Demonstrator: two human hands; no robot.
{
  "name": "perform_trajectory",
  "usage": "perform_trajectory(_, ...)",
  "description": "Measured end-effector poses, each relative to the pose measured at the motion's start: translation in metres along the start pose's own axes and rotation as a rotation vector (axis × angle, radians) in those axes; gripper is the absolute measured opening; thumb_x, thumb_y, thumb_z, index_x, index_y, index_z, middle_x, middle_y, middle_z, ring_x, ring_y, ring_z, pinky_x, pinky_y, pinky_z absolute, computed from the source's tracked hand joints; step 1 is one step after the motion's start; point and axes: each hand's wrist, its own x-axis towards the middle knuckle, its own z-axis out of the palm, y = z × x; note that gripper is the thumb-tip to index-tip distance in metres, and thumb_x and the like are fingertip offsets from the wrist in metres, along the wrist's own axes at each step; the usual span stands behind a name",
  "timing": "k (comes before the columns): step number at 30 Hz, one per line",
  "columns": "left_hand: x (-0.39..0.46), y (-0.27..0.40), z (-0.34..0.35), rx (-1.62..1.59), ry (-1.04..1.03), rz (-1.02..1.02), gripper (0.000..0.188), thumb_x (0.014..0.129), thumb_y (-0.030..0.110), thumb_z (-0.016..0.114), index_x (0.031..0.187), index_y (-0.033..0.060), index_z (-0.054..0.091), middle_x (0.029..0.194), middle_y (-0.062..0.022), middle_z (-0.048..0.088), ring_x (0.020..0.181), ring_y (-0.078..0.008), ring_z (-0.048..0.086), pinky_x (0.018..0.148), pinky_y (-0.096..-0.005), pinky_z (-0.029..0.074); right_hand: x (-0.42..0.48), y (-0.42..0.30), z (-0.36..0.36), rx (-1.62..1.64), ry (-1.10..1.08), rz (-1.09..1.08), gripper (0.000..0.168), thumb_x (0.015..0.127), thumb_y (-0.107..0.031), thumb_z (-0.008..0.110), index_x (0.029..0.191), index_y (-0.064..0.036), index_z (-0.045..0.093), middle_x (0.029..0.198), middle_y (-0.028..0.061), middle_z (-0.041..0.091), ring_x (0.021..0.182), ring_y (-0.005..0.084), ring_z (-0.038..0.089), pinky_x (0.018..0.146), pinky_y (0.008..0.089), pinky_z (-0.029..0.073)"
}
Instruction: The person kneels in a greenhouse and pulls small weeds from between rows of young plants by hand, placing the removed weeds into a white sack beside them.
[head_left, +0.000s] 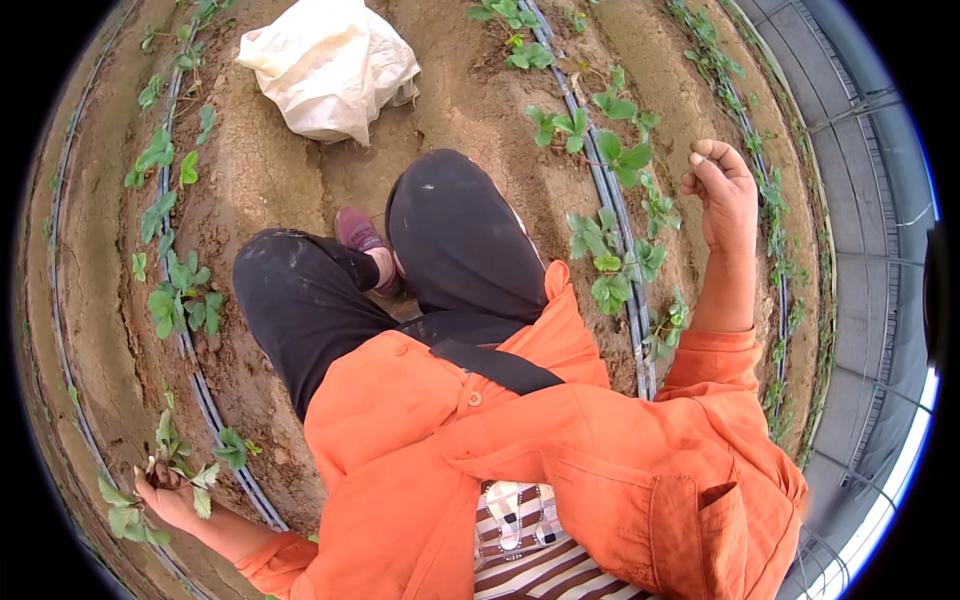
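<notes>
My left hand (166, 493) is at the lower left, its fingers curled around the base of a leafy strawberry plant (131, 517); leaves stick out on both sides of it. Whether the plant is loose or rooted cannot be told. On the right, my right hand (721, 180) is raised above the soil, palm side up, with fingers bent and the thumb near the index finger. Nothing shows clearly between them. Strawberry plants (611, 289) grow along the drip lines (606, 184) between my legs and my right arm.
A white woven sack (322, 71) lies on the soil ahead of my knees. More strawberry plants (180, 292) line the drip lines (202, 394) on the left. Furrows run between the raised beds. A greenhouse wall (862, 247) with metal and wire parts curves along the far right.
</notes>
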Motion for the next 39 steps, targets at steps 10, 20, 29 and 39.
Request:
perform_trajectory(10, 0.017, -0.088, 0.12, 0.211, -0.315, -0.231, 0.014, 0.088, 0.02, 0.062, 0.081, 0.008, 0.059, 0.061, -0.0005, 0.052, 0.048, -0.0087, 0.041, 0.04, -0.023, 0.028, -0.136, 0.138, -0.019, -0.381, 0.016, 0.305, 0.028, 0.079, -0.006, 0.063, 0.106, -0.003, 0.061, 0.096, 0.0049, 0.065, 0.082, 0.0149, 0.062, 0.072, 0.0272, 0.05)
perform_trajectory(20, -0.017, -0.118, 0.132, 0.407, -0.255, -0.276, 0.024, 0.084, 0.022, 0.065, 0.069, 0.009, 0.052, 0.055, 0.0004, 0.044, 0.044, -0.0099, 0.038, 0.037, -0.0238, 0.026, -0.175, 0.189, -0.015, 0.036, 0.126, 0.456, 0.02, 0.073, 0.001, 0.058, 0.09, -0.005, 0.066, 0.092, 0.0077, 0.066, 0.082, 0.0167, 0.063, 0.07, 0.0284, 0.051)
perform_trajectory(29, -0.029, -0.117, 0.129, 0.474, -0.248, -0.264, 0.025, 0.084, 0.026, 0.065, 0.071, 0.0098, 0.052, 0.053, 0.001, 0.044, 0.04, -0.0101, 0.036, 0.035, -0.0234, 0.025, -0.13, 0.201, -0.017, -0.956, -0.038, -0.163, 0.032, 0.075, -0.008, 0.061, 0.107, -0.01, 0.061, 0.1, 0.0144, 0.063, 0.086, 0.0375, 0.061, 0.077, 0.0429, 0.05)
perform_trajectory(39, -0.028, -0.119, 0.131, 0.545, -0.25, -0.271, 0.026, 0.084, 0.027, 0.065, 0.07, 0.0108, 0.051, 0.053, 0.0016, 0.043, 0.04, -0.0101, 0.035, 0.035, -0.0234, 0.024, -0.13, 0.205, 0.0, -1.138, -0.197, 0.176, 0.018, 0.076, -0.007, 0.052, 0.091, -0.006, 0.062, 0.088, 0.0206, 0.063, 0.084, 0.0404, 0.06, 0.073, 0.0474, 0.048)
